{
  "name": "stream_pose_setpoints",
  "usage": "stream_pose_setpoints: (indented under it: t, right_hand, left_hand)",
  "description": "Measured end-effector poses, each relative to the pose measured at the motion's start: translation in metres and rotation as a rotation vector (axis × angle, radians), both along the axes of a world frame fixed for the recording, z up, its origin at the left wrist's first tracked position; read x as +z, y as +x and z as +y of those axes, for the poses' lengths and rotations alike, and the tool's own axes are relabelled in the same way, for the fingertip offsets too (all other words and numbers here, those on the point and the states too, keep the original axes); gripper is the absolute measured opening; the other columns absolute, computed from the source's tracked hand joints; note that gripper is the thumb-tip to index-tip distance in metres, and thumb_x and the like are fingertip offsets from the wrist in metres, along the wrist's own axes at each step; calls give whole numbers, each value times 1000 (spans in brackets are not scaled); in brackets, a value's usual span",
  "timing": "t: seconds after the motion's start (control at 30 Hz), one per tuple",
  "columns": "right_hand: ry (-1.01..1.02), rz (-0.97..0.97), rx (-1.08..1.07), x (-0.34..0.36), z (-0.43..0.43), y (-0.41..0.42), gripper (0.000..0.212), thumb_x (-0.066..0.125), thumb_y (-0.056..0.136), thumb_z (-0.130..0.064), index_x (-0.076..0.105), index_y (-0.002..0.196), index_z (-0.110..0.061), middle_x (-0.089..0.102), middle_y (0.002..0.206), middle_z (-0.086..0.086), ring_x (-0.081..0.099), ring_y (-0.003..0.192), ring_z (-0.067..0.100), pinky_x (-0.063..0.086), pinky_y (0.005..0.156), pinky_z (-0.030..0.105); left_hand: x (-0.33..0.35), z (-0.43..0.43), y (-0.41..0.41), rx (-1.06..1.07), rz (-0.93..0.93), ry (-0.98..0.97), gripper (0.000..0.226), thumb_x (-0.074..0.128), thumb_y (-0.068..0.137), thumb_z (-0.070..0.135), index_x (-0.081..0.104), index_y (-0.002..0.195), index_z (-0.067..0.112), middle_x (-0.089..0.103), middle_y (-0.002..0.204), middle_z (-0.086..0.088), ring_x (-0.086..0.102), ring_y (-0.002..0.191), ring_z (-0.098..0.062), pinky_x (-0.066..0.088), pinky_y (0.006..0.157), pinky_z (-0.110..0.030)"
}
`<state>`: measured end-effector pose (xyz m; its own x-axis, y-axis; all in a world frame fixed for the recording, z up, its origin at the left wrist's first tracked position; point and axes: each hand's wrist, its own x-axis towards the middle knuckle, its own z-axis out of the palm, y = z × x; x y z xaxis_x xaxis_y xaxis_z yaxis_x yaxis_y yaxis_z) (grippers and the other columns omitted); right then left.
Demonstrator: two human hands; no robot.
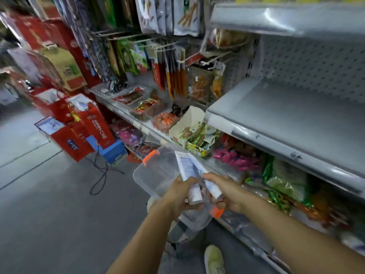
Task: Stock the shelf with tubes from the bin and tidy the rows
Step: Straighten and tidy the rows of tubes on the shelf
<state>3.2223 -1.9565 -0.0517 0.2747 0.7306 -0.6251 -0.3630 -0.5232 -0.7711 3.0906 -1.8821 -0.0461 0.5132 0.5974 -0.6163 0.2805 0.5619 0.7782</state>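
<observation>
Two white tubes with blue print stand over a clear plastic bin (158, 175) with orange latches. My left hand (181, 192) grips the left tube (187, 169) near its cap end. My right hand (225, 190) grips the right tube (209, 184), which crosses behind the first. The bin sits low in front of the shelving, under both hands. A bare grey shelf (296, 119) lies up and to the right, with nothing on it.
Snack packs fill the lower shelf (280, 182) to the right. An open carton of sachets (189, 131) sits at the shelf corner. Hanging packets (173, 72) cover the pegboard. Red gift boxes (79, 127) and a cable lie on the floor at left. My shoe (214, 260) is below.
</observation>
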Motion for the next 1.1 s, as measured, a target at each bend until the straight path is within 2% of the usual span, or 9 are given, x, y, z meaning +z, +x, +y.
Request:
stream_pose_setpoints:
  t: [0.17, 0.27, 0.37, 0.47, 0.6, 0.7, 0.9, 1.0, 1.1]
  right_hand:
    - [109, -37, -29, 59, -73, 11, 33, 66, 80, -41, 59, 80, -10, 48, 55, 13, 36, 36, 18, 20, 38, 15]
    - [179, -89, -85, 92, -115, 21, 26, 66, 82, -30, 54, 89, -8, 49, 54, 11, 37, 36, 17, 23, 37, 15]
    - [210, -137, -140, 126, -162, 31, 20, 66, 85, -26, 54, 94, -14, 52, 60, 9, 41, 40, 17, 24, 36, 13]
    - [257, -162, -199, 154, -214, 40, 17, 64, 85, -27, 59, 93, -13, 54, 66, 9, 45, 43, 16, 25, 38, 15]
    - [295, -177, -285, 188, -296, 53, 15, 59, 88, -25, 59, 83, -11, 53, 55, 6, 43, 37, 14, 28, 37, 16]
    - [339, -215, -348, 208, -366, 72, 22, 61, 86, -28, 60, 95, -8, 57, 67, 10, 49, 50, 18, 32, 41, 21]
    - [370, -307, -439, 240, -532, 113, 30, 59, 87, -27, 58, 109, -6, 60, 72, 11, 53, 58, 20, 38, 46, 27]
    - [361, -384, -470, 252, -610, 128, 23, 57, 87, -22, 59, 105, -7, 60, 71, 11, 53, 57, 20, 39, 46, 26]
    - [374, -443, -517, 262, -672, 141, 17, 57, 87, -16, 58, 103, -10, 60, 71, 11, 53, 56, 20, 38, 46, 25]
  left_hand:
    - [59, -55, 11, -56, -47, 107, 22, 57, 94, 19, 53, 115, 16, 64, 92, -11, 62, 78, -24, 55, 57, -36]
    - [94, -91, 26, -133, -93, 217, 25, 55, 94, 18, 51, 119, 20, 64, 92, -8, 62, 78, -23, 55, 55, -34]
    - [124, -130, 36, -206, -121, 354, 33, 55, 94, 18, 48, 126, 21, 64, 97, -10, 64, 80, -24, 58, 61, -40]
    - [146, -170, 47, -256, -123, 508, 36, 54, 95, 18, 45, 130, 22, 64, 107, -11, 64, 91, -27, 58, 76, -51]
    - [175, -246, 69, -325, -167, 621, 37, 54, 94, 21, 45, 129, 22, 63, 111, -10, 64, 98, -28, 60, 75, -46]
    - [192, -313, 94, -357, -205, 692, 32, 57, 91, 22, 48, 122, 21, 63, 107, -9, 64, 94, -24, 56, 84, -49]
    - [222, -467, 148, -441, -330, 702, 24, 55, 91, 21, 47, 114, 21, 62, 100, -13, 58, 76, -20, 49, 64, -35]
    - [232, -536, 173, -518, -370, 710, 26, 56, 89, 21, 47, 113, 16, 58, 97, -16, 57, 76, -22, 50, 60, -36]
    - [245, -593, 194, -577, -414, 703, 29, 54, 92, 19, 43, 119, 20, 59, 102, -14, 60, 81, -25, 55, 56, -30]
